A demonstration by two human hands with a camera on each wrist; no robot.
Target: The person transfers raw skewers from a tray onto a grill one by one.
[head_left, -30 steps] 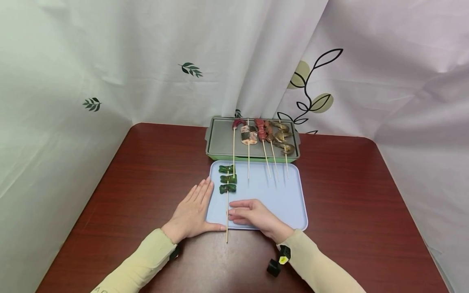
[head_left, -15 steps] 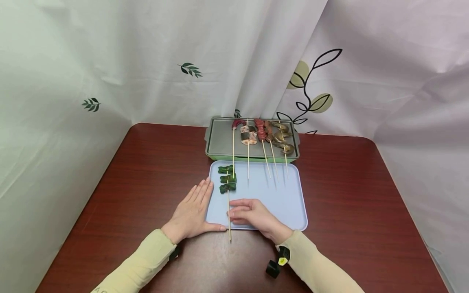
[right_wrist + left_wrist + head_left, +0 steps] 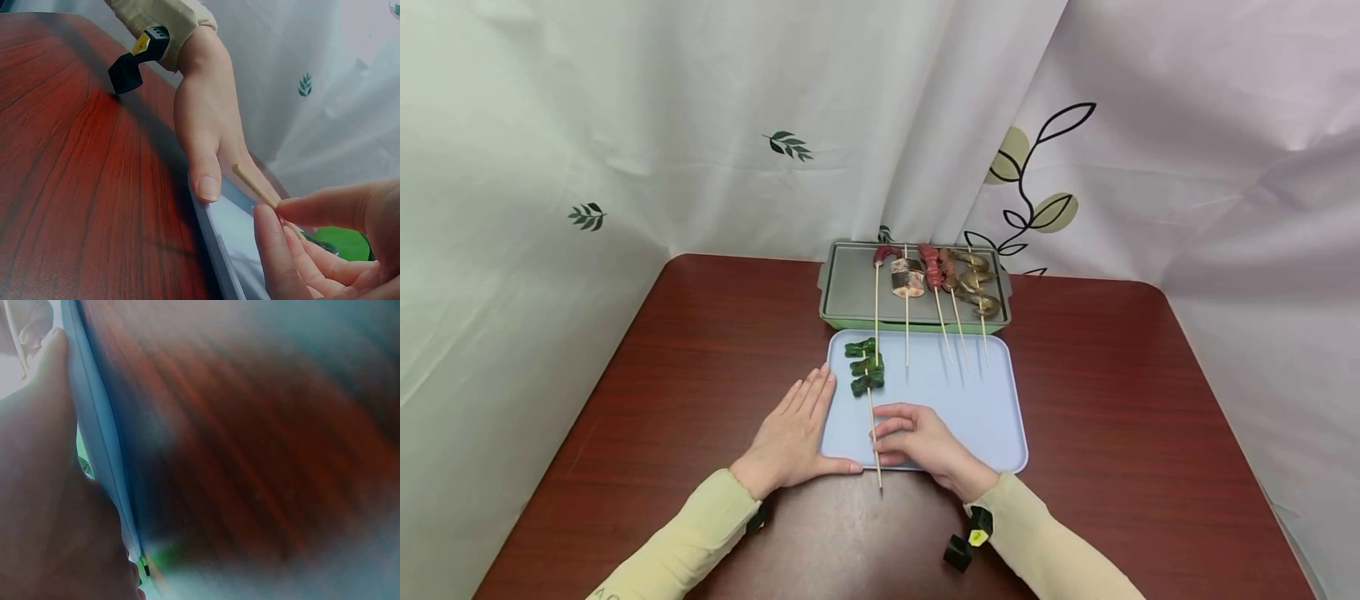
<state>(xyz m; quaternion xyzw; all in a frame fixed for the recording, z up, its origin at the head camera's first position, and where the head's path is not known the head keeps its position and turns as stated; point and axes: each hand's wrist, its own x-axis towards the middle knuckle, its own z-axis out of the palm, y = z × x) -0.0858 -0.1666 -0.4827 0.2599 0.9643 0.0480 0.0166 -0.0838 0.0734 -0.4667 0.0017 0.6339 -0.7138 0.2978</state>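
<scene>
A skewer of green pieces, resembling folded peppers or leaves, lies over the left side of the pale blue tray. My right hand pinches the bare lower part of its stick between thumb and fingers; the stick's end juts past the tray's near edge. In the right wrist view that stick shows between thumb and fingertips. My left hand rests with fingers straight along the tray's left edge, its thumb at the near edge. The left wrist view shows the tray's side wall beside that hand.
Behind the tray stands a grey grill pan with a green base. Across it lie a dark red curled skewer, a fish-like chunk skewer, a red meat skewer, a brown one and a shrimp skewer, sticks overhanging the tray.
The near end of the green skewer's stick has swung right, and its green pieces now tilt. My right fingers have closed around the stick. My left hand has stayed in place.
</scene>
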